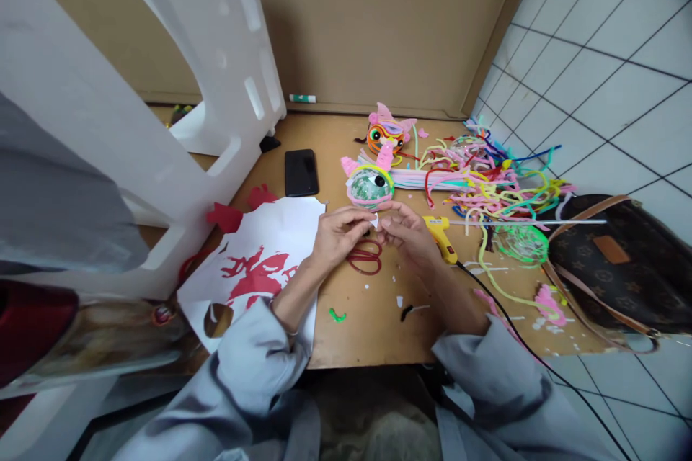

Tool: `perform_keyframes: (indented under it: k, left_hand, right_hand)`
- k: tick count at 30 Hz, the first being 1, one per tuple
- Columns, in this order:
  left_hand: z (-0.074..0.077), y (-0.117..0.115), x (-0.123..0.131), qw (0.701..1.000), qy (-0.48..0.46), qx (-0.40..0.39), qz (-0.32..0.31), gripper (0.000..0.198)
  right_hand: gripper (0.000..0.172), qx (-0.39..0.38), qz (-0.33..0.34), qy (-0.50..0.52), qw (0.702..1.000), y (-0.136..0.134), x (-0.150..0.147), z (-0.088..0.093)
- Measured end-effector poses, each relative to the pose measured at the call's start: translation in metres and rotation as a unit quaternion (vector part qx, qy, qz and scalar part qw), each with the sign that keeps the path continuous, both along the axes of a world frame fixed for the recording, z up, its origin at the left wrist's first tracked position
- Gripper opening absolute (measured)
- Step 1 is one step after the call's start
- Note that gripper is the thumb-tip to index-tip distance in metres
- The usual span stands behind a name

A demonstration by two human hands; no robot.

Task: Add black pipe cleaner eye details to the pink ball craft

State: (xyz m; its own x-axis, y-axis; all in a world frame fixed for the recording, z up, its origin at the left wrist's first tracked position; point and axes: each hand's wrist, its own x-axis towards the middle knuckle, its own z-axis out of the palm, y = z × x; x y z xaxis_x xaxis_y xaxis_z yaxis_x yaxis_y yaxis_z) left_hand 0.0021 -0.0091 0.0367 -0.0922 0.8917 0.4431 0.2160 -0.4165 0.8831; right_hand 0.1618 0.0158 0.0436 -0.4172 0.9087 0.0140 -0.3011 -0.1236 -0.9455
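My left hand (340,232) pinches a small white piece of paper (374,222) between thumb and fingers. Closed around the paper's other side is my right hand (409,236), fingertips meeting the left ones. Just beyond the fingers stands a round animal head (370,186) in green and white, with a yellow rim, pink ears and a black-and-white eye. Under the hands lie scissors with red handles (365,258), their blades mostly hidden. A yellow glue gun (441,238) rests right of my right hand.
A white sheet with red cutouts (259,274) and a black phone (301,173) lie left. An orange animal head (386,135) stands behind. Tangled pipe cleaners (486,173) and a brown bag (610,266) fill the right. A black cord (519,338) crosses the table's right edge.
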Motion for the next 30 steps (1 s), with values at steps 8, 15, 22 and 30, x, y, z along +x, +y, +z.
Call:
perform_keyframes:
  k: [8, 15, 22, 30]
  left_hand:
    - [-0.0036, 0.0003, 0.0039, 0.992, -0.082, -0.090, -0.016, 0.018]
    - [-0.0029, 0.0019, 0.0077, 0.963, -0.202, -0.167, -0.056, 0.035]
    - [-0.0048, 0.0047, 0.0061, 0.925, -0.314, -0.188, -0.101, 0.032]
    - [-0.0028, 0.0045, 0.0053, 0.903, -0.358, -0.211, -0.109, 0.030]
  right_hand:
    - [0.008, 0.228, -0.110, -0.114, 0.961, 0.0005, -0.0029, -0.0079]
    - [0.010, 0.210, -0.098, -0.127, 0.964, -0.0023, -0.0044, -0.0078]
    - [0.016, 0.148, -0.147, -0.105, 0.972, -0.0023, -0.0062, -0.0070]
    - [0.019, 0.152, -0.149, -0.113, 0.971, -0.0029, -0.0064, -0.0052]
